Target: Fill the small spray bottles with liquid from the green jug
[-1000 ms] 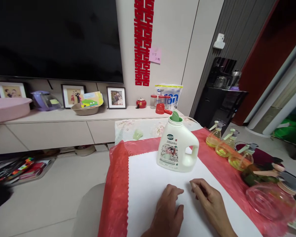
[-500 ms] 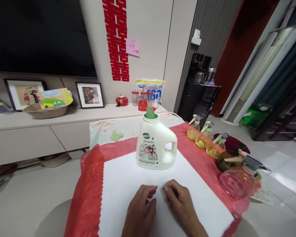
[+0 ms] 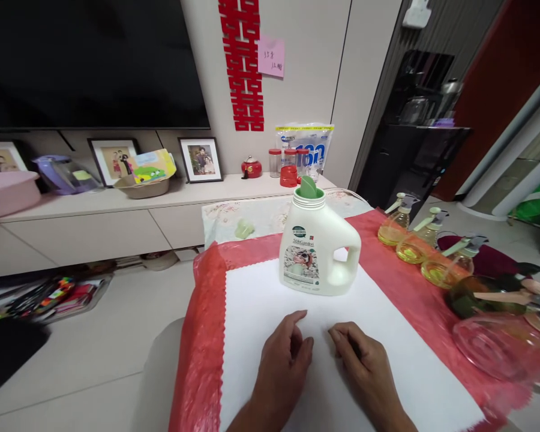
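A cream laundry detergent jug [image 3: 319,252] stands upright on a white cloth [image 3: 252,300] with a zigzag edge. Its green pouring spout [image 3: 309,188] shows in the uncapped neck, and its looped handle points right. In front of the jug and apart from it, my left hand [image 3: 284,366] rests over the cloth, index finger and thumb spread with nothing between them. Close by on its right, my right hand [image 3: 364,363] is curled, thumb against the bent fingers; nothing sticks out of it. The two hands do not touch.
Several pump bottles line the right side, three with yellow liquid [image 3: 411,252] and a pink clear one [image 3: 499,345] nearest. Red plastic sheeting [image 3: 198,348] covers the table. A pale green lump [image 3: 244,228] lies behind. Beyond stands a low cabinet [image 3: 139,207] with jars and picture frames.
The view has turned left, so the scene sits farther right in the picture. My left index finger has stretched out a little. The jug stays in place on the cloth.
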`<move>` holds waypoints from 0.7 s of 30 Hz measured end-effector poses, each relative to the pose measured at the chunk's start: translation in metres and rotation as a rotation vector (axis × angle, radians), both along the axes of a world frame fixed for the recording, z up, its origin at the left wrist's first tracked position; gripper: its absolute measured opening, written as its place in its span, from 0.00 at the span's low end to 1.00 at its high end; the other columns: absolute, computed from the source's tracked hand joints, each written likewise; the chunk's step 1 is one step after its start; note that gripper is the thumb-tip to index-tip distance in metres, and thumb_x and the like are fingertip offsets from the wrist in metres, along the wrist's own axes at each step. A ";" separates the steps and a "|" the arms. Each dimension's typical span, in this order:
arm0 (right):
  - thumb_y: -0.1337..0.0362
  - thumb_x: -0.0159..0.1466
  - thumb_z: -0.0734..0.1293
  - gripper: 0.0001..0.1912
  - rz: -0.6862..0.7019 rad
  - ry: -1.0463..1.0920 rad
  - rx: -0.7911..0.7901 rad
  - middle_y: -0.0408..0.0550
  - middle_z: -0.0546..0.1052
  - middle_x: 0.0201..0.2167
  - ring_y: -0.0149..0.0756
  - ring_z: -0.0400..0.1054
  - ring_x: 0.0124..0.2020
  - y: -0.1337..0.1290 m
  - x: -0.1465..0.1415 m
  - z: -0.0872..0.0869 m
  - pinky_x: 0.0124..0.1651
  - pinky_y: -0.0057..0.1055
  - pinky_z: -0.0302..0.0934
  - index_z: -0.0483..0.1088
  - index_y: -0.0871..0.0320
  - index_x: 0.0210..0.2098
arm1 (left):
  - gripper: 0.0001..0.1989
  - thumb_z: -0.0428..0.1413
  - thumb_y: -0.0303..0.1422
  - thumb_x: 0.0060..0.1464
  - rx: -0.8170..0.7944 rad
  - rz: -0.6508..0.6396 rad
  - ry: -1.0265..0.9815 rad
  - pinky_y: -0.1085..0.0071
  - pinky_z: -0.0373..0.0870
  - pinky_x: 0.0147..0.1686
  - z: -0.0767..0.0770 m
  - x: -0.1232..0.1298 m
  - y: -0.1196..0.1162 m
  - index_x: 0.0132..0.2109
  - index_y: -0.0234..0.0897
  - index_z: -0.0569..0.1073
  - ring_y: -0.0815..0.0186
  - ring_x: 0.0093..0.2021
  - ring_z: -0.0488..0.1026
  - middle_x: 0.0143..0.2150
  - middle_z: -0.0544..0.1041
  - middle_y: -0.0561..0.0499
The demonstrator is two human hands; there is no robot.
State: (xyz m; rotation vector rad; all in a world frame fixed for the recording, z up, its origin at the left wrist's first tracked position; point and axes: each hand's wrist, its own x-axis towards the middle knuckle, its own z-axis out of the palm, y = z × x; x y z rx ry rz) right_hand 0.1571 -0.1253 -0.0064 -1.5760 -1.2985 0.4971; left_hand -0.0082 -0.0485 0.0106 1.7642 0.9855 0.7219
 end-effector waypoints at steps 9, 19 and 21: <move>0.54 0.71 0.63 0.16 -0.109 -0.114 0.164 0.40 0.67 0.26 0.21 0.61 0.23 -0.004 -0.001 0.001 0.26 0.15 0.57 0.72 0.61 0.48 | 0.39 0.51 0.28 0.55 -0.047 -0.028 0.059 0.71 0.62 0.31 -0.001 0.000 -0.004 0.72 0.41 0.49 0.68 0.25 0.62 0.24 0.60 0.63; 0.64 0.75 0.57 0.28 -0.316 -0.656 0.278 0.37 0.60 0.21 0.23 0.53 0.19 -0.009 -0.016 -0.005 0.25 0.20 0.55 0.48 0.64 0.71 | 0.44 0.46 0.21 0.54 0.274 -0.006 0.196 0.71 0.66 0.31 -0.007 -0.001 -0.006 0.73 0.41 0.37 0.66 0.29 0.68 0.28 0.67 0.58; 0.65 0.74 0.57 0.29 -0.320 -0.724 0.295 0.37 0.60 0.21 0.22 0.52 0.18 -0.007 -0.014 -0.011 0.24 0.20 0.52 0.46 0.62 0.71 | 0.45 0.44 0.20 0.54 0.347 -0.023 0.254 0.70 0.67 0.32 -0.010 -0.001 -0.006 0.73 0.40 0.33 0.65 0.29 0.69 0.29 0.69 0.57</move>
